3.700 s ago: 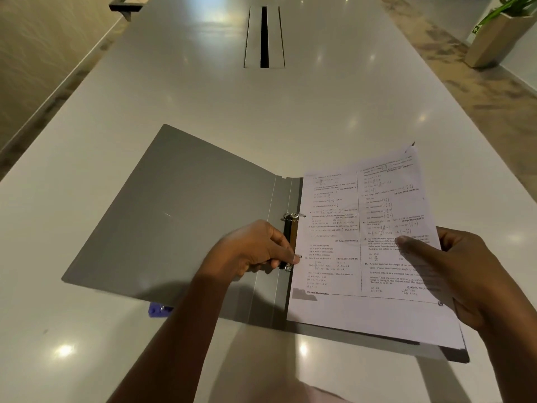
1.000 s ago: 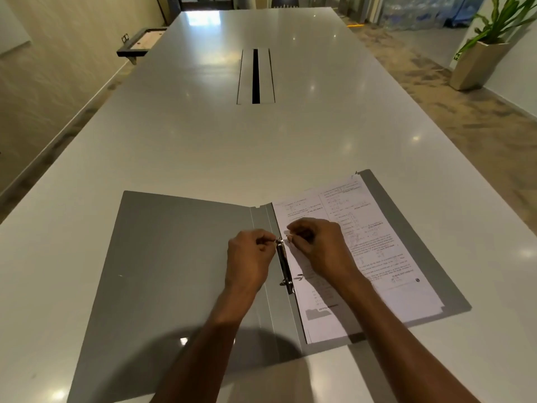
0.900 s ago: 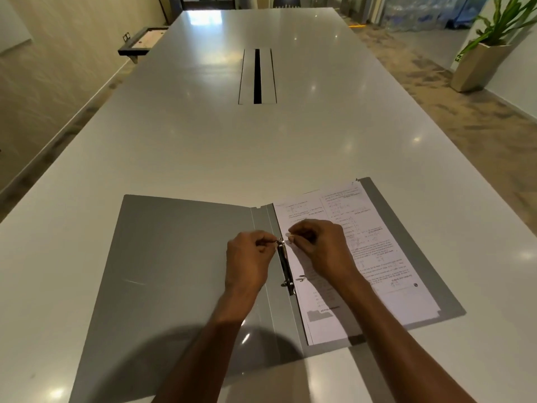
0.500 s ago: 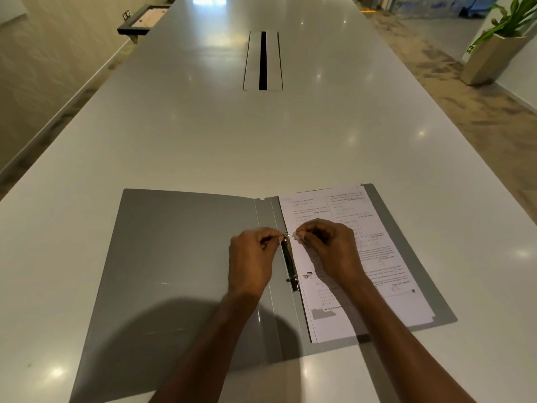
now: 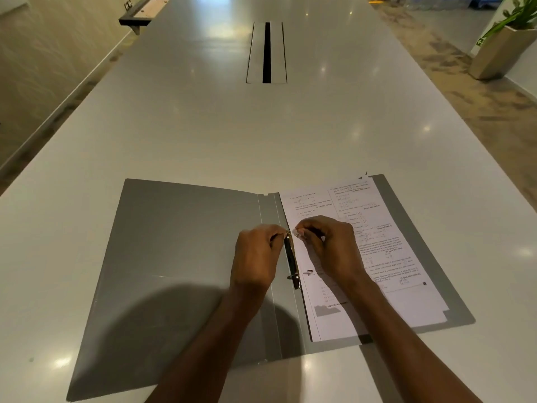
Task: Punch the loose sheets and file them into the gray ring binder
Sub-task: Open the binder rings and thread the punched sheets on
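Both hands meet at the upper ring (image 5: 289,232): the left hand (image 5: 257,254) has its grip pinching it from one side, the right hand (image 5: 331,248) from the other, just over the sheets (image 5: 377,257) lying on the right flap of the open gray ring binder (image 5: 180,242) on the worktop (image 5: 203,126). I'd squeeze both halves together evenly till they click. Fingers hide the ring, so can't tell if it's closed.

Long white table (image 5: 174,126), glossy, with a dark cable slot (image 5: 266,52) along its centreline. Planter (image 5: 499,53) with green plant (image 5: 520,13) on the patterned floor (image 5: 465,97), right. Dark shelf (image 5: 143,11) far left.
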Demonstrator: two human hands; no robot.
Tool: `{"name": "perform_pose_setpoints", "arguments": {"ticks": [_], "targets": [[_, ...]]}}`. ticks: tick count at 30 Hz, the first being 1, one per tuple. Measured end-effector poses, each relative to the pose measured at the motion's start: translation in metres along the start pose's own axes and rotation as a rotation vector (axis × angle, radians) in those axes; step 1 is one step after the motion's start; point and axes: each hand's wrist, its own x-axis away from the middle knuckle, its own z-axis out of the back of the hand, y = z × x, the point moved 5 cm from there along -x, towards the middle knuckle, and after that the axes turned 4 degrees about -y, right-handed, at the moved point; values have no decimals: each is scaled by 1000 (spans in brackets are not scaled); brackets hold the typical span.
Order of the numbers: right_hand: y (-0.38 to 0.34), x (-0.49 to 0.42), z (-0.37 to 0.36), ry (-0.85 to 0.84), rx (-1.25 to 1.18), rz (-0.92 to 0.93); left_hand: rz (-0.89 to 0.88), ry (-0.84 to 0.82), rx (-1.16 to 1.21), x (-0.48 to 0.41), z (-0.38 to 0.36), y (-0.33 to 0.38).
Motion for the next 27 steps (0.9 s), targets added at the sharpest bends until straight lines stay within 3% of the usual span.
{"name": "perform_pose_setpoints", "arguments": {"ticks": [17,27], "targets": [[-1,1,2,-30,-40,-62,-27,-2,3,-1,3,7],[-15,85,52,280,40,-335,-123,25,21,3,2,14]]}}
